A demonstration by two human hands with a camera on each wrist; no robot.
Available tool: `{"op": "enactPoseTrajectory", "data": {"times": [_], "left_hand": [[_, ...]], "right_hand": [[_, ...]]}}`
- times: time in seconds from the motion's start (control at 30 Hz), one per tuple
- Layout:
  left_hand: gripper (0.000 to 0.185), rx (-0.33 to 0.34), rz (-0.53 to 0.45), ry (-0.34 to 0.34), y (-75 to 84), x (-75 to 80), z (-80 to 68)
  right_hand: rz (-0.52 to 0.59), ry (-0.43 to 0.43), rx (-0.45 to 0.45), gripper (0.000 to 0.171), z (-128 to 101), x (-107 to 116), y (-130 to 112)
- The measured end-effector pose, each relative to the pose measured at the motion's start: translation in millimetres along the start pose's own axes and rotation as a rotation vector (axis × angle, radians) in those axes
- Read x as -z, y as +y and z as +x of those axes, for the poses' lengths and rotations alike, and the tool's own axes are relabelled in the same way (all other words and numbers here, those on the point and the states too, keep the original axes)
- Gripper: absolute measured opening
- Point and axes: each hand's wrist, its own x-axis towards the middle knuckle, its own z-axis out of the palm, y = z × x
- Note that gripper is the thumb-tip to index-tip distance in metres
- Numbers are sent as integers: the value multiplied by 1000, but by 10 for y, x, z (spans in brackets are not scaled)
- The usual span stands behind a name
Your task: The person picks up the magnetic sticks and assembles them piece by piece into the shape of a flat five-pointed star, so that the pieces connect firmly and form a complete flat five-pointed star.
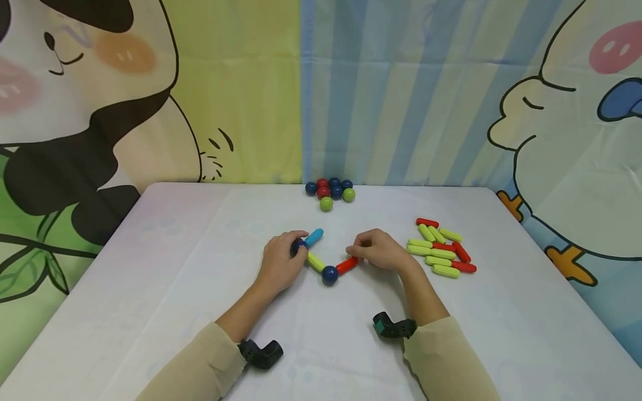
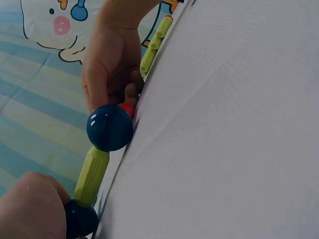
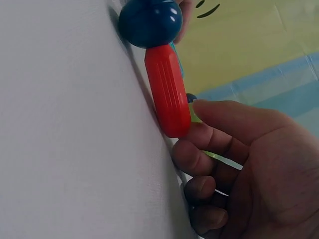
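Note:
My left hand (image 1: 282, 260) grips a dark blue ball (image 1: 298, 245), partly hidden by the fingers. From that ball a light blue rod (image 1: 314, 238) points away toward the back, and a yellow-green rod (image 1: 316, 262) runs to a second dark blue ball (image 1: 329, 275). A red rod (image 1: 346, 265) joins this second ball and slants up to the right. At its free end, my right hand (image 1: 379, 249) pinches the red rod with thumb and forefinger; the other fingers curl beneath, as the right wrist view shows. The joined pieces lie on or close to the white tabletop.
Several dark blue, red and green balls (image 1: 323, 192) sit in a cluster at the table's back edge. Right of my right hand lies a loose group of yellow-green rods (image 1: 426, 251) and red rods (image 1: 461, 252). A printed cloth (image 1: 391, 100) hangs behind the table.

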Motion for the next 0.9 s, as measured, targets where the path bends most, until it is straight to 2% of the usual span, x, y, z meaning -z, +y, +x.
{"op": "enactPoseTrajectory", "data": {"times": [0.1, 0.2, 0.33, 0.5, 0.7, 0.9], "left_hand": [[38, -1, 8, 1, -3, 3, 8], [37, 0, 12, -4, 7, -1, 13], [37, -6, 6, -11, 21, -10, 20], [38, -6, 6, 10, 23, -19, 9], [38, -6, -3, 15, 3, -58, 24], [38, 3, 17, 17, -22, -49, 23]], "right_hand": [[14, 6, -1, 25, 22, 3, -18], [54, 80, -35, 24, 78, -1, -15], [132, 191, -57, 34, 205, 7, -23], [189, 231, 0, 48, 417, 18, -92], [64, 214, 36, 53, 649, 12, -211], [-98, 129, 19, 68, 864, -42, -315]]}}
